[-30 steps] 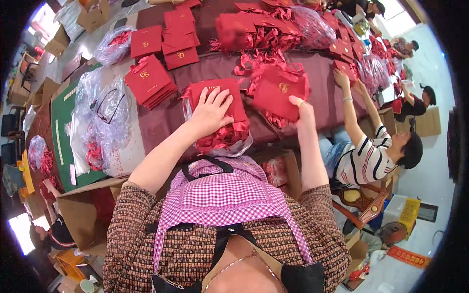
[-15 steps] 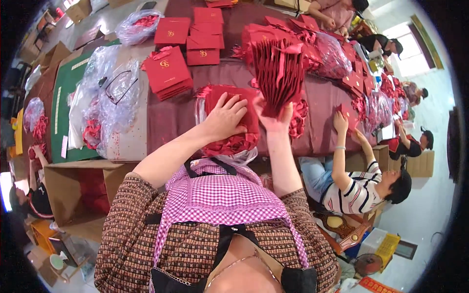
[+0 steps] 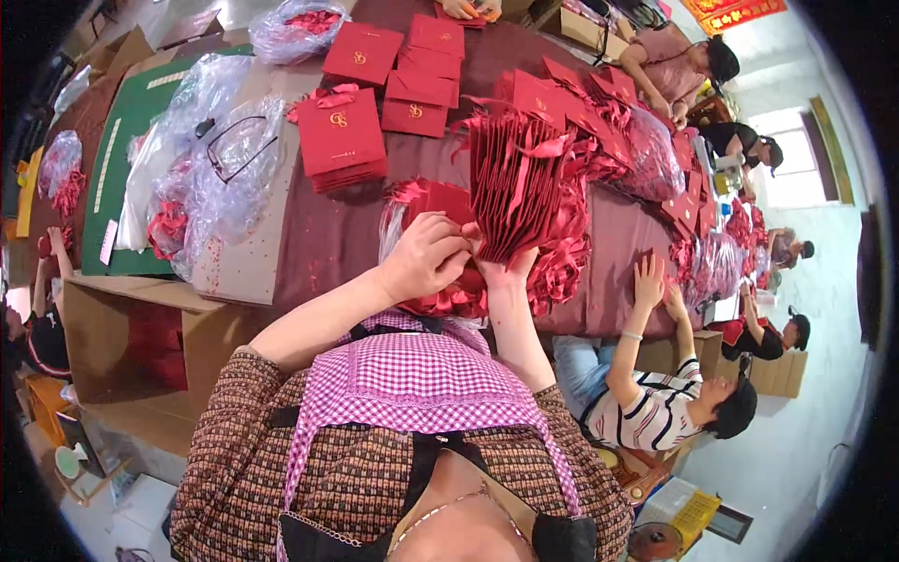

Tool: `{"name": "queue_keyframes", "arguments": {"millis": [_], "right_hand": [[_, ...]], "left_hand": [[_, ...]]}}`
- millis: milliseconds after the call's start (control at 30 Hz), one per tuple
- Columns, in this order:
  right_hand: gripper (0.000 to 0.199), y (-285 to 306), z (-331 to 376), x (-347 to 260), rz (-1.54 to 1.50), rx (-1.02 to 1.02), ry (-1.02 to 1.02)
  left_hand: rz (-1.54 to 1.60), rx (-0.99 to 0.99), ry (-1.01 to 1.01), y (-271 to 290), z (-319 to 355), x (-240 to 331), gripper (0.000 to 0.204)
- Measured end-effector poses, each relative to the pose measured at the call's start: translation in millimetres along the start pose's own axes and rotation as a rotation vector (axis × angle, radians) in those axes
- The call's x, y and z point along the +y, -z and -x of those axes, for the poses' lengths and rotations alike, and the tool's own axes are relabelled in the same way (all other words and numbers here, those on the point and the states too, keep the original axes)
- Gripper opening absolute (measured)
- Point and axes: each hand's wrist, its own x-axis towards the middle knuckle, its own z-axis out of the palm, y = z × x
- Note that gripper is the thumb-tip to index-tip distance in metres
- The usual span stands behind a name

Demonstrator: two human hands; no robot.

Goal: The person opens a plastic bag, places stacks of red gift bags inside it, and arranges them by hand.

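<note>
My right hand (image 3: 508, 270) grips the lower end of a thick, upright bundle of flat red paper packets (image 3: 513, 192), their edges fanned toward me and ribbons hanging among them. At the bundle's lower left edge is my left hand (image 3: 431, 253), fingers curled and tips pressed together; whatever they pinch is too small to make out. Beneath both hands sits a pile of red packets and ribbons (image 3: 448, 302), partly wrapped in clear plastic and partly hidden by my hands. More red packets with ribbons (image 3: 560, 272) lie just right of my right wrist.
Beyond my left hand stands a neat stack of red packets (image 3: 343, 140) with gold marks. Glasses (image 3: 229, 155) rest on clear plastic bags at the left. An open cardboard box (image 3: 201, 351) is below the table edge. A co-worker in a striped shirt (image 3: 646, 412) works at my right.
My left hand has lifted off the pile and moved to the bundle's lower edge, its fingers drawing together. The bundle stays in my right hand. The whole view has shifted slightly.
</note>
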Motion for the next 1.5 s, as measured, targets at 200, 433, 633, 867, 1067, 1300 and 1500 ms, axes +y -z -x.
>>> {"name": "queue_keyframes", "arguments": {"millis": [200, 433, 633, 867, 1067, 1300, 1500], "right_hand": [[0.063, -33.0, -4.0, 11.9, -0.177, 0.208, 0.007], [0.019, -17.6, -0.8, -2.8, -0.235, 0.317, 0.056], [0.019, -16.7, 4.9, 5.2, 0.79, 0.227, 0.151], [0.016, -35.9, -0.2, 5.0, -0.135, 0.106, -0.086], [0.018, -34.5, -5.1, 4.7, -0.199, 0.059, -0.154], [0.015, -40.4, -8.6, 0.4, -0.18, 0.097, -0.174], [0.015, -42.2, -9.0, 7.2, -0.138, 0.096, -0.165]], "left_hand": [[0.109, 0.199, 0.268, 20.8, 2.0, -7.8, 0.016], [0.302, 0.414, 0.855, 34.1, 48.3, -52.1, 0.013], [0.024, 0.046, 0.565, 19.0, 106.4, -57.6, 0.027], [0.265, 0.011, 1.006, 8.8, 111.8, -57.6, 0.049], [-0.097, 0.063, 0.888, 30.5, 132.7, -79.1, 0.037], [-0.003, 0.044, 0.882, 38.7, 134.8, -82.7, 0.04], [0.077, 0.279, 0.633, 45.3, 142.7, -89.2, 0.037]]}}
